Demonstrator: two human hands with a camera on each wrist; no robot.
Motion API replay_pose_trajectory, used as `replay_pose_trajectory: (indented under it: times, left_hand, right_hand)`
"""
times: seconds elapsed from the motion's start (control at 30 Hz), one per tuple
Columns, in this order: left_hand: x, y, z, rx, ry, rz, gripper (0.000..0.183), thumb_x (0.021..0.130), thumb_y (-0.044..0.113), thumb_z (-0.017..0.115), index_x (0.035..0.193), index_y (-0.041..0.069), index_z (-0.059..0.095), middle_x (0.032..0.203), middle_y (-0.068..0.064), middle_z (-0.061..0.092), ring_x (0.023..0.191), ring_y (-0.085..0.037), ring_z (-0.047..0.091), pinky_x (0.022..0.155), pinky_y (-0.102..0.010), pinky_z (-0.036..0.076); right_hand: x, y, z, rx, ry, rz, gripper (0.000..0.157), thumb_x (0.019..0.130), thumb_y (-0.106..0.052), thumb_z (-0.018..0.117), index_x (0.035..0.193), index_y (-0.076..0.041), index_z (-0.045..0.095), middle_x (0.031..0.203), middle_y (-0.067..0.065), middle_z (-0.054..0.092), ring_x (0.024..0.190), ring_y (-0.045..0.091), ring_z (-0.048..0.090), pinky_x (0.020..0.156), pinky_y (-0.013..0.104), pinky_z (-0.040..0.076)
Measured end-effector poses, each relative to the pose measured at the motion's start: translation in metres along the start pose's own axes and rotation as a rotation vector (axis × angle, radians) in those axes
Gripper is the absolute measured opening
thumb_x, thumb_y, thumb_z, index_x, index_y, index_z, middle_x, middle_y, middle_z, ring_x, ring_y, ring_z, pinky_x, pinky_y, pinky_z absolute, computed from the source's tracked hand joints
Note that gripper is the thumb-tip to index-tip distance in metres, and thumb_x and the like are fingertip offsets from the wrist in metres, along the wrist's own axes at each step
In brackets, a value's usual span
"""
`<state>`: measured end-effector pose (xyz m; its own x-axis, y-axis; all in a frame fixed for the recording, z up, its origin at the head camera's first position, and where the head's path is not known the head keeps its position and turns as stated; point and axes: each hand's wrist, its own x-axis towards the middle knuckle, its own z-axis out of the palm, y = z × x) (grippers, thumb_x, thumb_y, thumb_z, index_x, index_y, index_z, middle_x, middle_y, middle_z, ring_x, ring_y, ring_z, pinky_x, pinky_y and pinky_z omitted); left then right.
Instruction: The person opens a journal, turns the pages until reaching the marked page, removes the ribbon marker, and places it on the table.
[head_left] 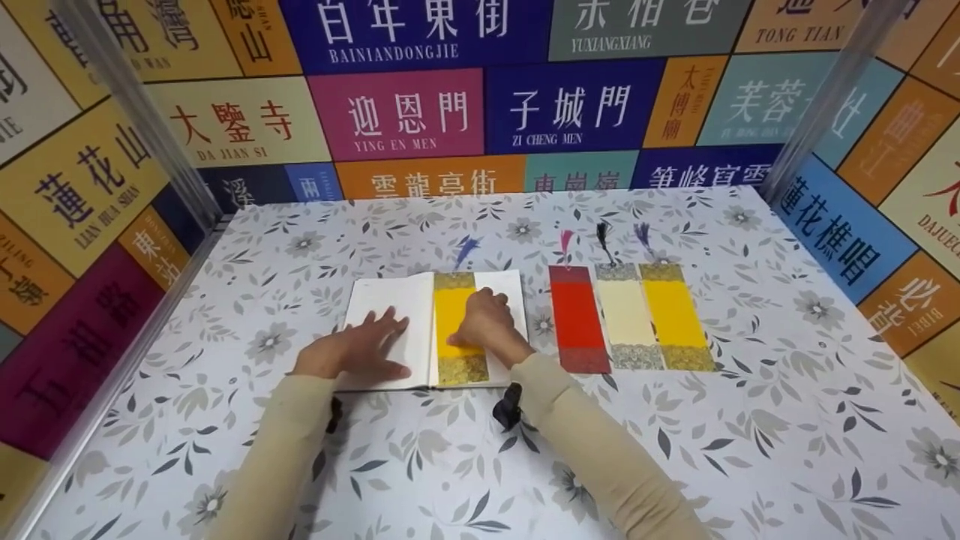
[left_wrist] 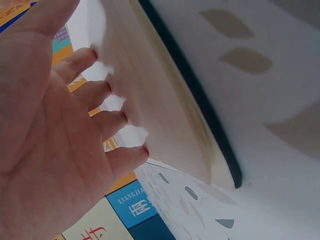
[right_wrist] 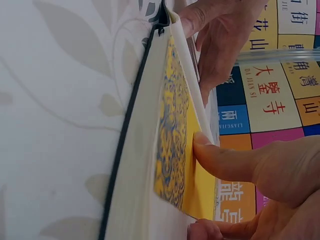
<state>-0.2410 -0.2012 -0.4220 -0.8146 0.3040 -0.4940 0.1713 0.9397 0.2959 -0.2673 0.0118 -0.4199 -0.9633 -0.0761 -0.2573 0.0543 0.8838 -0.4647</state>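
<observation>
An open book (head_left: 397,296) with white pages lies on the table; its dark cover edge (left_wrist: 200,100) shows in the left wrist view. On the right page, beside the spine, is a yellow bookmark (head_left: 453,292) with patterned bands at both ends and a blue tassel (head_left: 466,249) beyond the book's top. My right hand (head_left: 486,319) holds this bookmark across its width, the thumb (right_wrist: 225,160) at one long edge and curled fingers at the other. With fingers spread, my left hand (head_left: 352,349) rests on the left page.
Right of the book lie a red bookmark (head_left: 579,315), a cream bookmark (head_left: 626,311) and another yellow bookmark (head_left: 679,311), side by side, each with a tassel. A floral cloth (head_left: 405,465) covers the table. Colourful lettered panels (head_left: 397,112) stand around it.
</observation>
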Motion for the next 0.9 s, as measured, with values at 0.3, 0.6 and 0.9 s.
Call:
replay_pose_trajectory:
  times: [0.3,0.6,0.9]
  left_hand:
    - [0.003,0.001,0.003,-0.020,-0.011,-0.014,0.090,0.093,0.053,0.062,0.162,0.023,0.014,0.170,-0.010,-0.006,0.157,-0.037,-0.006,0.125,-0.064,0.006]
    - [0.000,-0.001,0.003,0.003,-0.006,0.001,0.088,0.095,0.052,0.060,0.162,0.020,0.013,0.170,-0.012,-0.004,0.157,-0.039,-0.004,0.125,-0.063,0.007]
    - [0.000,-0.003,0.003,0.008,0.009,0.054,0.090,0.095,0.049,0.061,0.162,0.013,0.014,0.169,-0.018,-0.004,0.156,-0.044,-0.004,0.125,-0.062,0.006]
  right_hand:
    - [0.004,0.008,-0.008,-0.014,-0.079,0.045,0.085,0.076,-0.038,0.087,0.136,0.006,0.046,0.129,0.021,0.057,0.095,0.027,0.057,0.089,0.036,0.055]
    - [0.007,0.016,-0.007,0.091,-0.130,0.068,0.082,0.078,-0.035,0.086,0.136,0.002,0.042,0.110,0.016,0.060,0.047,0.015,0.047,0.041,0.021,0.044]
    - [0.004,0.037,-0.026,0.204,-0.135,0.080,0.043,0.091,-0.027,0.074,0.119,-0.005,0.050,0.097,0.011,0.057,0.060,0.018,0.054,0.048,0.023,0.051]
